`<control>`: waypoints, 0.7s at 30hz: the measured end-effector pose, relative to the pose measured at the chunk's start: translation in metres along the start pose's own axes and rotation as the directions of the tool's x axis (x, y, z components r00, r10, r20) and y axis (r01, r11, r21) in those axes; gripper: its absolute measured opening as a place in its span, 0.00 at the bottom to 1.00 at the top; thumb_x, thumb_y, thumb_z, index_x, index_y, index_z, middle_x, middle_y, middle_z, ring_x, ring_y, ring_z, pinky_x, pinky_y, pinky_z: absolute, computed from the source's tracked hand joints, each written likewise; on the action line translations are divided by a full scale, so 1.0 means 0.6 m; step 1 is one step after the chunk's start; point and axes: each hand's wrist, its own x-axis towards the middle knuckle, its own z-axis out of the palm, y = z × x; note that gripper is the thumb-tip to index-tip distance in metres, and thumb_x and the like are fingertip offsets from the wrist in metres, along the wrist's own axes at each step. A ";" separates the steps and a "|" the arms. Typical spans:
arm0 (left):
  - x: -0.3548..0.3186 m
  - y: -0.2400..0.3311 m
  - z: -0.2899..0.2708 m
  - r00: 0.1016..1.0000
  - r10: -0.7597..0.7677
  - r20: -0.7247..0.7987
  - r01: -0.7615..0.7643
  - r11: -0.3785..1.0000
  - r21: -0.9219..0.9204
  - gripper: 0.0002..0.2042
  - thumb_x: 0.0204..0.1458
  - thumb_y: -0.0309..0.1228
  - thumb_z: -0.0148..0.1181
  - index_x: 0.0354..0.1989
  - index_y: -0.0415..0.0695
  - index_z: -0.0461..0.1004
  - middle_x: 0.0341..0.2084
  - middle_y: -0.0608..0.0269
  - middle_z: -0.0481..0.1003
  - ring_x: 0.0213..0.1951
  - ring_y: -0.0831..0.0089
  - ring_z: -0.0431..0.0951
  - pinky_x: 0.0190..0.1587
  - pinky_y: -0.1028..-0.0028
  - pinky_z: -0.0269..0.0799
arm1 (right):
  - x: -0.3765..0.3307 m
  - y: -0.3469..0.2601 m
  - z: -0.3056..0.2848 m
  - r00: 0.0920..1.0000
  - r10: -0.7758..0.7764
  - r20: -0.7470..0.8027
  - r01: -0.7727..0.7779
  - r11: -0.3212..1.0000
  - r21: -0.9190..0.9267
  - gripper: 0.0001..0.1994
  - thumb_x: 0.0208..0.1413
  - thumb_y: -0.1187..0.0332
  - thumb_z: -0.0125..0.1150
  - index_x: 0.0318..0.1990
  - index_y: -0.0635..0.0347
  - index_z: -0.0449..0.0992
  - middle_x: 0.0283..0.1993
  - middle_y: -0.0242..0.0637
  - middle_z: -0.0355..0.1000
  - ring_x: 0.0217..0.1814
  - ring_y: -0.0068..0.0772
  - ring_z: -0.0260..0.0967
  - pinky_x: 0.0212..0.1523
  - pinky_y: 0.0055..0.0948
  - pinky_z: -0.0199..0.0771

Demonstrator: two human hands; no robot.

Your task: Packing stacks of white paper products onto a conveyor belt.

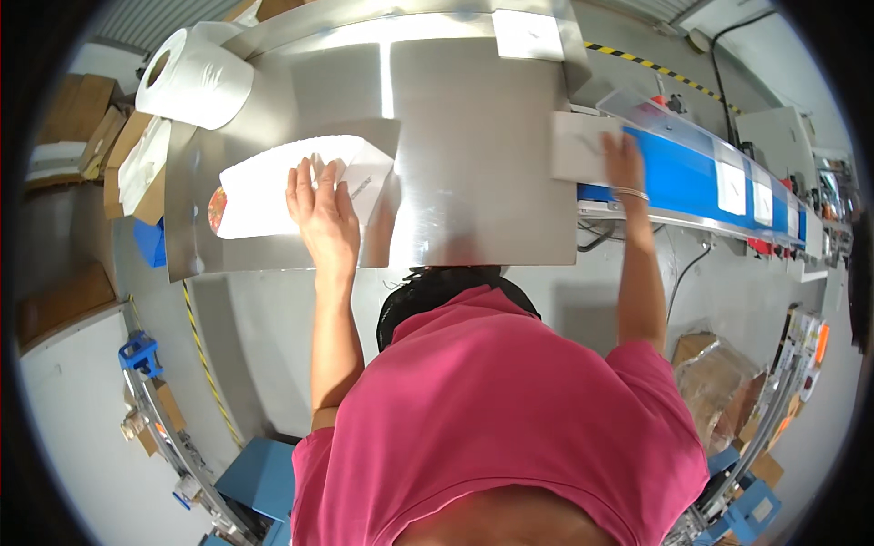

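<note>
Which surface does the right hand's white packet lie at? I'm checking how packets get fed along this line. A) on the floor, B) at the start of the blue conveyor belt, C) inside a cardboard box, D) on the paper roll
B: the right hand presses a white packet at the near end of the blue conveyor belt, while the left hand rests on a stack of white packets on the steel table.

1. A factory packing line is shown.
2. A stainless steel work table [473, 164] is set against a blue conveyor belt [678, 177], on which white packets [731, 187] are carried.
3. Yellow-black hazard tape [637, 62] is laid on the grey floor.
4. Cardboard cartons [86, 114] are stacked nearby.
</note>
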 end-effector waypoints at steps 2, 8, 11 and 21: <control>-0.001 -0.003 0.000 0.999 0.032 -0.013 -0.032 0.999 0.026 0.14 0.50 0.21 0.56 0.47 0.43 0.75 0.56 0.46 0.64 0.60 0.47 0.59 0.59 0.55 0.59 | 0.008 0.029 -0.054 0.933 0.359 0.020 -0.355 0.910 0.215 0.29 0.48 0.48 0.62 0.52 0.60 0.70 0.41 0.50 0.73 0.41 0.54 0.71 0.43 0.45 0.71; -0.002 -0.003 -0.001 0.999 0.038 -0.003 -0.038 0.999 0.020 0.13 0.48 0.21 0.57 0.43 0.47 0.76 0.58 0.49 0.63 0.63 0.49 0.56 0.63 0.51 0.48 | 0.053 -0.167 -0.124 0.992 -0.091 0.086 0.027 0.826 0.563 0.27 0.48 0.58 0.67 0.53 0.59 0.69 0.51 0.41 0.70 0.52 0.39 0.70 0.51 0.34 0.69; -0.003 -0.007 -0.004 0.998 0.062 0.015 -0.062 0.998 -0.025 0.12 0.47 0.21 0.57 0.40 0.49 0.77 0.59 0.49 0.62 0.64 0.47 0.54 0.64 0.47 0.41 | 0.063 -0.362 -0.151 0.785 -0.595 0.173 0.127 0.428 0.895 0.31 0.45 0.64 0.69 0.59 0.49 0.64 0.60 0.38 0.62 0.61 0.41 0.61 0.57 0.38 0.67; 0.006 -0.027 -0.012 1.000 -0.001 0.008 0.001 0.999 0.048 0.20 0.49 0.28 0.61 0.53 0.43 0.70 0.59 0.43 0.60 0.63 0.46 0.55 0.63 0.52 0.50 | 0.021 -0.403 -0.090 0.790 -0.474 0.390 -0.364 0.150 0.919 0.21 0.57 0.57 0.58 0.51 0.62 0.67 0.44 0.39 0.71 0.43 0.28 0.68 0.47 0.28 0.68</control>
